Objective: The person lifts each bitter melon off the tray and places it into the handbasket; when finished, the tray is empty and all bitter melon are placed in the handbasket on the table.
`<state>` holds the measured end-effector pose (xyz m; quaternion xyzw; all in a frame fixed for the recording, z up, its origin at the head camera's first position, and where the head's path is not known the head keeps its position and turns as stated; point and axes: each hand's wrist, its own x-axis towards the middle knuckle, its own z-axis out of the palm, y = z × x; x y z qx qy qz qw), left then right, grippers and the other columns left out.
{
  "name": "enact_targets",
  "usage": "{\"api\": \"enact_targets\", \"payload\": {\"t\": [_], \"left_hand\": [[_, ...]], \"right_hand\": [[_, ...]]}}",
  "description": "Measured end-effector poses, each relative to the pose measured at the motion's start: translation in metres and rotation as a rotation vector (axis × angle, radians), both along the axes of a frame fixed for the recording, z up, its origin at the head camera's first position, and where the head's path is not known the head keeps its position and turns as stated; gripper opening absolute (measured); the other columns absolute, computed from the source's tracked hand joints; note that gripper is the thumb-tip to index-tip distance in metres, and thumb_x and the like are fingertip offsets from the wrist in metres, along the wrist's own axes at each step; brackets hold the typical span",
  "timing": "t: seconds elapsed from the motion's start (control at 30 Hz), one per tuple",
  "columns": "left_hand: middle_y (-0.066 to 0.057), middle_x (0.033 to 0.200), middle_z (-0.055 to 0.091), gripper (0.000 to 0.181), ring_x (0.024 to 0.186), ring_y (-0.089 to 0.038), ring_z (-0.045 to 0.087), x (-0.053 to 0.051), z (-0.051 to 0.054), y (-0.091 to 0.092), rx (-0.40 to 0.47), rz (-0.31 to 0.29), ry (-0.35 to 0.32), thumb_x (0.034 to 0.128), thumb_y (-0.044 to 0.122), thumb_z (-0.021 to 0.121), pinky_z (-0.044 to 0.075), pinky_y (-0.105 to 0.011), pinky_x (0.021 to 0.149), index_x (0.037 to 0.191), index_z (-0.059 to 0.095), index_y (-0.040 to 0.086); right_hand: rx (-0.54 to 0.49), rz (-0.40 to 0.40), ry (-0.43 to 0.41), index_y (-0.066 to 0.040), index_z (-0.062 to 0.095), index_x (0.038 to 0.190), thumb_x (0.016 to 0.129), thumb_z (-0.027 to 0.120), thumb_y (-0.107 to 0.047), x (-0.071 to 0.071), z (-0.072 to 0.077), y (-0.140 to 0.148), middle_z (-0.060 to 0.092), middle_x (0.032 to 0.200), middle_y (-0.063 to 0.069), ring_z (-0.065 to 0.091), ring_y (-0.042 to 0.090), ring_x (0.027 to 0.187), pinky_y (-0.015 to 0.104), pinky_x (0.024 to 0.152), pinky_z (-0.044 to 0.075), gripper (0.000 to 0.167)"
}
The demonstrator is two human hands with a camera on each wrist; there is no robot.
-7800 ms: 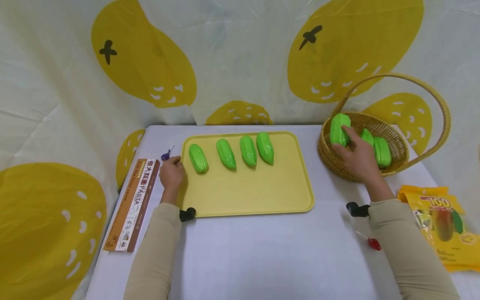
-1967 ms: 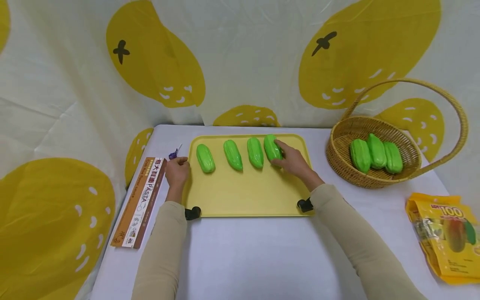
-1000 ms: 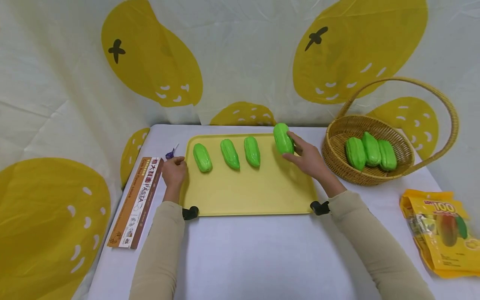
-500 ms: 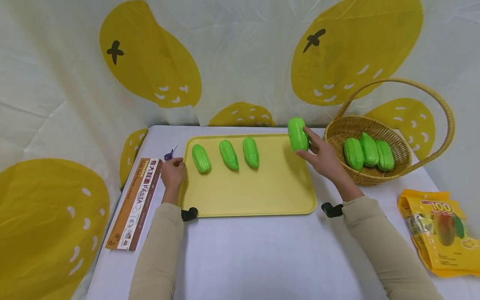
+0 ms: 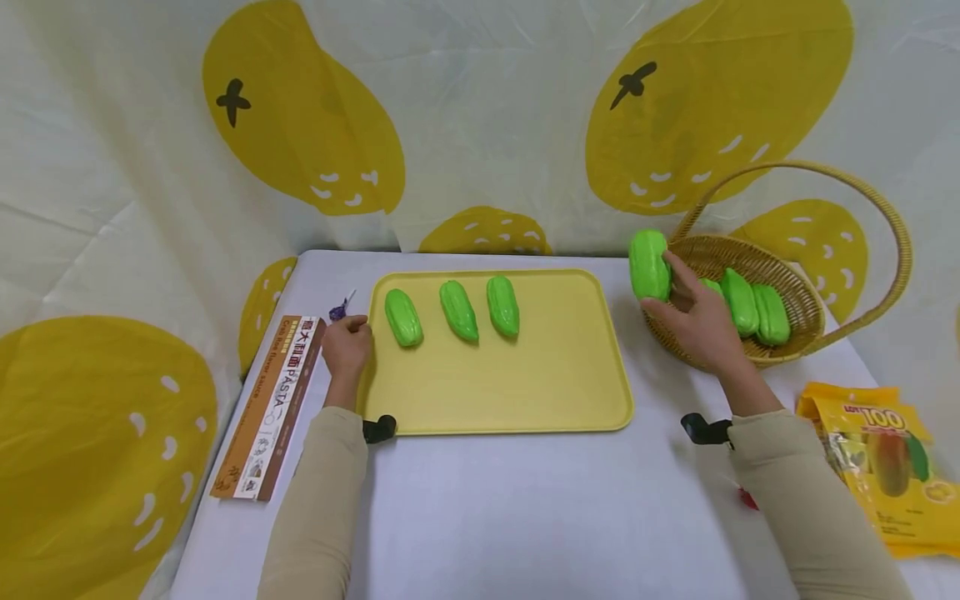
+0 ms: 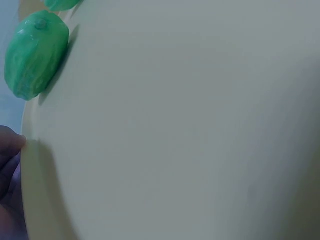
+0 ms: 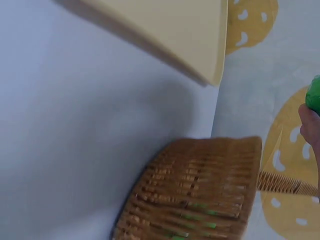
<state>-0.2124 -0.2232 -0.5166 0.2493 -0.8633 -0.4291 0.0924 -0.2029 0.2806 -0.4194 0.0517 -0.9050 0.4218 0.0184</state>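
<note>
My right hand (image 5: 701, 329) holds a glossy green ridged star fruit (image 5: 648, 265) between thumb and fingers, raised by the left rim of the wicker basket (image 5: 806, 292). In the right wrist view this fruit (image 7: 313, 95) shows at the right edge. Several more star fruit (image 5: 741, 302) lie in the basket, one partly behind the hand. Three others sit in a row on the yellow tray (image 5: 495, 392); the leftmost is a star fruit (image 5: 403, 317) near my left hand (image 5: 347, 348). With curled fingers, the left hand grips the tray's left rim.
A pasta box (image 5: 266, 408) lies left of the tray, a purple lollipop (image 5: 339, 310) beyond the left hand. A yellow mango candy bag (image 5: 881, 467) is at the right. A red lollipop (image 5: 747, 498) lies partly behind the right sleeve. The basket's tall handle (image 5: 892, 225) arches up.
The right hand has taken the rightmost star fruit off the tray and carried it right to the basket's rim. Earlier it gripped a fruit at the basket too. The left hand stays at the rim.
</note>
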Motion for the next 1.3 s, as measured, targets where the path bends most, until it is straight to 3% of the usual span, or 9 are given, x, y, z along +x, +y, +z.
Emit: {"api": "enact_targets", "payload": {"t": [0.17,0.37,0.53,0.7,0.8,0.87,0.93,1.3], "left_hand": [[-0.021,0.116,0.073,0.03,0.11,-0.038,0.066,0.0,0.0,0.0,-0.007,0.003,0.003,0.0991,0.014,0.055,0.051,-0.051,0.098,0.119,0.074,0.004],[-0.021,0.118,0.073,0.03,0.113,-0.038,0.065,0.0,0.001,-0.001,-0.002,0.002,-0.002,0.0993,0.014,0.055,0.05,-0.052,0.1,0.121,0.074,0.003],[-0.02,0.121,0.072,0.031,0.116,-0.039,0.064,0.0,0.002,-0.001,0.009,0.001,-0.014,0.0994,0.015,0.055,0.049,-0.052,0.102,0.122,0.073,0.005],[-0.019,0.121,0.072,0.032,0.117,-0.038,0.064,0.0,0.0,-0.001,0.012,0.001,-0.017,0.0996,0.015,0.055,0.049,-0.052,0.102,0.123,0.074,0.005],[-0.02,0.121,0.072,0.031,0.116,-0.038,0.064,0.0,0.001,0.0,0.013,-0.001,-0.012,0.0998,0.015,0.055,0.05,-0.052,0.102,0.123,0.073,0.005],[-0.02,0.121,0.072,0.032,0.116,-0.038,0.064,0.001,0.001,0.0,0.013,-0.003,-0.009,0.0999,0.015,0.054,0.05,-0.052,0.101,0.123,0.073,0.004],[-0.02,0.121,0.072,0.032,0.116,-0.039,0.064,0.001,0.001,0.0,0.012,-0.003,-0.007,0.0999,0.015,0.054,0.05,-0.052,0.102,0.123,0.073,0.004],[-0.02,0.119,0.072,0.032,0.114,-0.038,0.065,0.0,0.0,0.001,0.001,0.004,-0.008,0.1001,0.015,0.054,0.05,-0.051,0.101,0.123,0.073,0.004]], "right_hand": [[0.01,-0.048,0.009,-0.033,0.017,0.164,0.098,0.068,-0.033,0.006,0.002,0.016,0.037,0.161,0.022,0.053,0.046,0.134,-0.003,0.076,0.041,0.083],[-0.02,-0.076,-0.041,-0.034,0.008,0.165,0.1,0.065,-0.036,0.005,0.0,0.036,0.016,0.168,0.016,0.038,0.053,0.142,-0.005,0.078,0.039,0.086],[-0.027,-0.112,-0.07,-0.035,0.007,0.165,0.1,0.064,-0.037,0.003,-0.003,0.051,0.015,0.169,0.016,0.036,0.05,0.144,-0.003,0.085,0.04,0.086],[-0.013,-0.154,-0.145,-0.032,0.005,0.165,0.099,0.063,-0.045,0.002,-0.005,0.063,0.013,0.169,0.019,0.032,0.05,0.147,0.0,0.079,0.043,0.089],[0.013,-0.156,-0.177,-0.029,0.003,0.165,0.098,0.062,-0.049,0.003,-0.009,0.068,0.011,0.169,0.022,0.024,0.05,0.151,0.024,0.104,0.048,0.091],[0.031,-0.15,-0.185,-0.028,0.003,0.165,0.098,0.061,-0.049,0.002,-0.013,0.071,0.01,0.168,0.026,0.019,0.051,0.153,0.05,0.116,0.04,0.091],[0.031,-0.139,-0.189,-0.027,0.002,0.165,0.099,0.061,-0.049,0.001,-0.018,0.073,0.008,0.167,0.027,0.014,0.052,0.153,0.069,0.118,0.023,0.091],[0.048,-0.084,-0.204,-0.023,0.003,0.165,0.099,0.062,-0.048,-0.002,-0.026,0.078,0.007,0.168,0.025,0.016,0.056,0.151,0.07,0.119,0.018,0.092]]}}
